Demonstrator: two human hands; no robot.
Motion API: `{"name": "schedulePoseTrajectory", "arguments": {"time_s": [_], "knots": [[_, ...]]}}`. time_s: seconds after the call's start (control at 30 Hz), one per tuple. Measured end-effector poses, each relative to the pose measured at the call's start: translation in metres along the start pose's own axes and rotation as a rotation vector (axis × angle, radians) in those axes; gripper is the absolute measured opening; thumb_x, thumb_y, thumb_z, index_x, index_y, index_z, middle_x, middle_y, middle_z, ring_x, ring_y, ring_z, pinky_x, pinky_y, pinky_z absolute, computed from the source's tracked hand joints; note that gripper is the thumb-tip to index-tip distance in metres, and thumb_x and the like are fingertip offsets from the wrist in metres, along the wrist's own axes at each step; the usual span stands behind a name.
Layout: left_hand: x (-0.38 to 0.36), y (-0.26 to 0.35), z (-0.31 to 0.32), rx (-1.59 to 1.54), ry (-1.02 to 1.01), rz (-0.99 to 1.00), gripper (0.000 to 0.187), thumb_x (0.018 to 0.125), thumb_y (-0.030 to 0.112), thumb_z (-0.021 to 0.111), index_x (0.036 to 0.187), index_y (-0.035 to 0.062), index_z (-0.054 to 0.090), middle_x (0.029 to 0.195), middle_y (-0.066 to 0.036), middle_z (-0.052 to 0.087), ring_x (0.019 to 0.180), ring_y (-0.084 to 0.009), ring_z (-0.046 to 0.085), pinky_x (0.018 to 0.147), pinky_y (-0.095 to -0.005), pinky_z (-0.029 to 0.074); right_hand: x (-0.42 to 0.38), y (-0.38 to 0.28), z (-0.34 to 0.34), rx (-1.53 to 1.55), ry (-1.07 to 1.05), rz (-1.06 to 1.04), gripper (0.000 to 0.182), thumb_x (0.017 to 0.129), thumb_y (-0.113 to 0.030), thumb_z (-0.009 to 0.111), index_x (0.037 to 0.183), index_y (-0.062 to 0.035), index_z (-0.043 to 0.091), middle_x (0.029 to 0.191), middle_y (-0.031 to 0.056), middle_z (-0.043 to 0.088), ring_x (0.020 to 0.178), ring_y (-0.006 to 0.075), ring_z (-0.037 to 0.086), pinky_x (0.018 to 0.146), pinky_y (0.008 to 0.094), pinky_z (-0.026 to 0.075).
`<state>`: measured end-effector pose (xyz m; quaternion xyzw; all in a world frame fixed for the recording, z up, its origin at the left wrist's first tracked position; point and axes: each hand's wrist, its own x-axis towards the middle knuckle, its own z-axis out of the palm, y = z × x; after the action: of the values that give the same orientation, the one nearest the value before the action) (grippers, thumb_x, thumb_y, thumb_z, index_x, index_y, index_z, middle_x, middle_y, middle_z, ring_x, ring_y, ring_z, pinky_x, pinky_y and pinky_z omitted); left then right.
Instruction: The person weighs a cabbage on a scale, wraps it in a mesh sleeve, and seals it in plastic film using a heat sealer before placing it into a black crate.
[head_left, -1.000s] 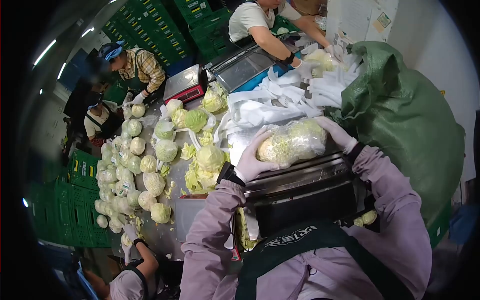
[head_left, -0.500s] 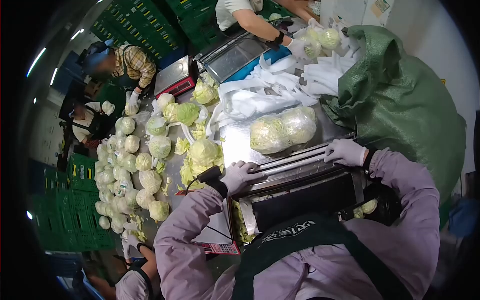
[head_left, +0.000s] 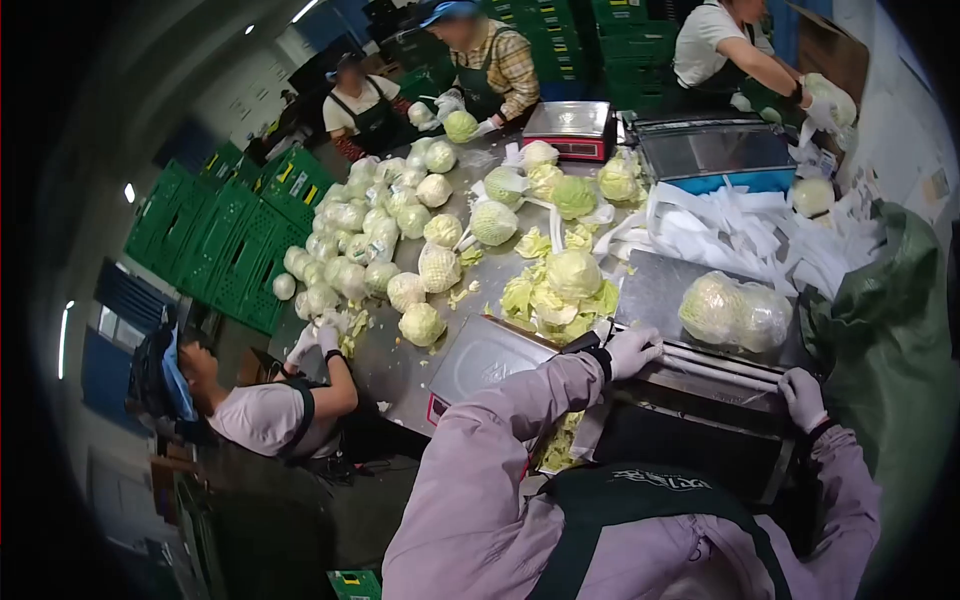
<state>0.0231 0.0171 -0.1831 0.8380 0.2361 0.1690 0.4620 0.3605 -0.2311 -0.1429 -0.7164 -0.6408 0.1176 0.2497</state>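
My left hand (head_left: 634,352), in a white glove, is closed at the left end of a pale rod (head_left: 715,368) along the front of a metal wrapping machine (head_left: 655,285). At the rod's right end my right hand (head_left: 803,400), also gloved, has its fingers curled over it. Whether clear film is pinched there too cannot be made out. Beyond the rod, two cabbages (head_left: 735,312) wrapped together in clear film lie on the metal plate. A black panel (head_left: 690,440) sits below my hands. Left of my left hand is a trimmed cabbage (head_left: 573,274) on loose leaves.
Many cabbages (head_left: 375,235) pile on the table to the left. A scale (head_left: 490,365) stands beside my left forearm, and another scale (head_left: 568,130) farther back. White foam strips (head_left: 720,235) lie behind the plate. A green sack (head_left: 890,340) stands right. Several co-workers stand around the table.
The view has swung left, so the machine and my hands appear farther right. My hands stay at the rod's ends. A co-worker at the left now shows more fully.
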Motion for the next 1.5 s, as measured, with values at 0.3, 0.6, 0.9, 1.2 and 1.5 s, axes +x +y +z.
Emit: {"name": "schedulePoseTrajectory", "arguments": {"time_s": [0.3,0.6,0.9,1.2,1.5], "knots": [[0.014,0.064,-0.076,-1.096,0.037,-0.246,0.017,0.09,0.013,0.055,0.104,0.0047,0.052,0.093,-0.008,0.063,0.087,-0.0151,0.06,0.079,-0.0279,0.048,0.032,-0.057,-0.102,1.067,-0.172,0.296,0.013,0.091,-0.016,0.058,0.09,-0.0056,0.05,0.079,0.0032,0.058,0.068,0.0071,0.057,0.059,0.0222,0.045],[0.082,0.063,0.01,-0.167,0.204,0.096,0.114,0.056,0.032,0.087,0.146,0.005,0.024,0.142,-0.024,0.032,0.135,-0.0369,0.03,0.111,-0.0401,0.028,0.103,-0.037,-0.01,-0.064,0.127,-0.114,0.117,0.046,-0.025,0.088,0.144,-0.0011,0.029,0.141,0.0217,0.037,0.135,0.0363,0.029,0.112,0.0398,0.024],[-0.001,0.112,-0.004,-0.493,-0.022,-0.253,0.083,0.068,0.033,0.084,0.133,0.0014,0.043,0.117,-0.014,0.058,0.108,-0.0221,0.056,0.097,-0.0323,0.044,0.034,-0.13,-0.06,0.097,-0.05,0.026,0.1,0.055,-0.039,0.086,0.137,-0.0044,0.039,0.119,0.0186,0.053,0.115,0.036,0.048,0.1,0.0419,0.038],[-0.096,0.054,0.05,-0.735,-0.477,-1.255,0.064,0.094,0.058,0.04,0.126,0.0048,0.056,0.111,-0.016,0.063,0.103,-0.0241,0.061,0.09,-0.0321,0.047,-0.048,-0.095,0.05,0.465,-0.435,0.308,0.053,0.092,-0.046,0.052,0.123,-0.0048,0.053,0.116,0.0184,0.061,0.109,0.0356,0.058,0.093,0.0387,0.045],[-0.105,0.117,0.026,-0.008,-0.019,-0.426,0.044,0.097,0.037,0.047,0.119,0.0017,0.059,0.12,-0.023,0.059,0.11,-0.0319,0.059,0.089,-0.0361,0.047,-0.092,-0.106,0.068,1.108,-0.301,0.507,0.051,0.097,-0.04,0.046,0.125,0.0015,0.052,0.12,0.0104,0.059,0.111,0.0176,0.054,0.097,0.0312,0.041]]}}
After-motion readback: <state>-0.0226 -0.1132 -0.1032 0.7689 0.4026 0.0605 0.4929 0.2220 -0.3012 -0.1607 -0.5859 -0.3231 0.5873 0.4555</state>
